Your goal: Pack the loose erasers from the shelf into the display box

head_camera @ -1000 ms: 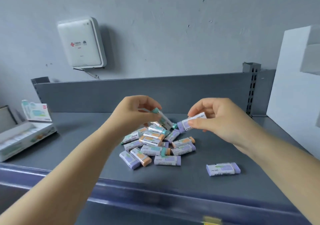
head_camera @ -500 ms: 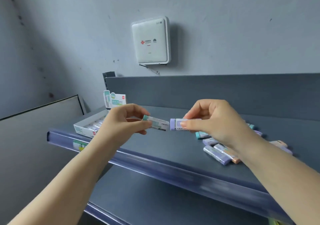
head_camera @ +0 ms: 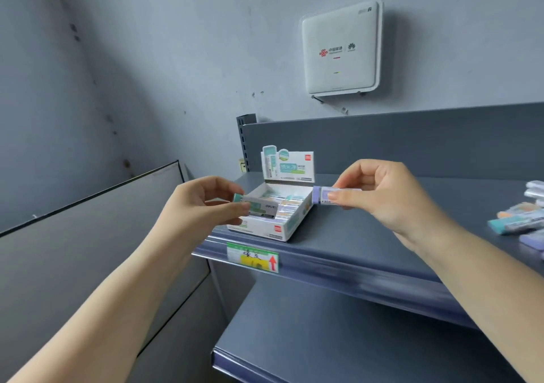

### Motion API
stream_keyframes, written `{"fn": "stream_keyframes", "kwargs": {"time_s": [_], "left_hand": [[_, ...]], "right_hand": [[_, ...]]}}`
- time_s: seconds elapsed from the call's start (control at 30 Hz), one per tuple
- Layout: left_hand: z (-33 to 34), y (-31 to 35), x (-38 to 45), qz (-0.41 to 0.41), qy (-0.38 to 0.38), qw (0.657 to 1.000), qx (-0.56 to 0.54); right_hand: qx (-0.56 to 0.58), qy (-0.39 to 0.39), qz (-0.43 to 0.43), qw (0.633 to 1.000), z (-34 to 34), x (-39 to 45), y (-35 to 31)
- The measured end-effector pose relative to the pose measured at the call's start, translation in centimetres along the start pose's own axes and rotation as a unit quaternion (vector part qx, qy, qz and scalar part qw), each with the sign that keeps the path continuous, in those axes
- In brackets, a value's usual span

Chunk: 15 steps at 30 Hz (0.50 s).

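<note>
Beside a price tag (head_camera: 252, 258), the display box (head_camera: 290, 225) (seemingly part-filled) sits between hands: left hand (head_camera: 197, 206) pinches a green-tipped eraser (head_camera: 256, 205), right hand (head_camera: 382, 195) a purple-tipped eraser (head_camera: 322, 195).

A grey plaster wall (head_camera: 176, 44), scuffed and spotted with dark marks, meets a second wall in a corner at the left. A white router box (head_camera: 341, 50) hangs on it, a cable trailing beneath. Below runs a dark grey metal shelf (head_camera: 368, 235) with a slotted upright (head_camera: 244, 141) and back panel; a green-and-yellow price tag (head_camera: 253, 257) sits on its front rail. A lower shelf (head_camera: 338, 338) lies underneath, and a grey panel (head_camera: 88, 235) stands at the left.
</note>
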<state>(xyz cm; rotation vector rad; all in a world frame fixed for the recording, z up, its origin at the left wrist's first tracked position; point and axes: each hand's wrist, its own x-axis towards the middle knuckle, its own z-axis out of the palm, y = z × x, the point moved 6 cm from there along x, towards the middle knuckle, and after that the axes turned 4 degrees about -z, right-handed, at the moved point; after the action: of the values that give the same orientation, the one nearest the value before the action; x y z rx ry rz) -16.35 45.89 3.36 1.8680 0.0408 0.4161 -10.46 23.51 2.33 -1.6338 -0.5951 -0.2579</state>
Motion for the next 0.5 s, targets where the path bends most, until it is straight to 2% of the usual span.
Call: {"fn": "stream_keyframes", "kwargs": {"time_s": [0.23, 0.5], "left_hand": [[-2.8, -2.8, 4.2, -0.016, -0.019, 1.000, -0.012], [-2.8, -5.1, 9.6, -0.035, -0.034, 0.999, -0.019]], "right_hand": [[-0.044, -0.004, 0.011, 0.999, 3.9, 3.5, 1.6], [-0.105, -0.015, -0.009, 0.994, 6.6, 7.6, 2.4]]}}
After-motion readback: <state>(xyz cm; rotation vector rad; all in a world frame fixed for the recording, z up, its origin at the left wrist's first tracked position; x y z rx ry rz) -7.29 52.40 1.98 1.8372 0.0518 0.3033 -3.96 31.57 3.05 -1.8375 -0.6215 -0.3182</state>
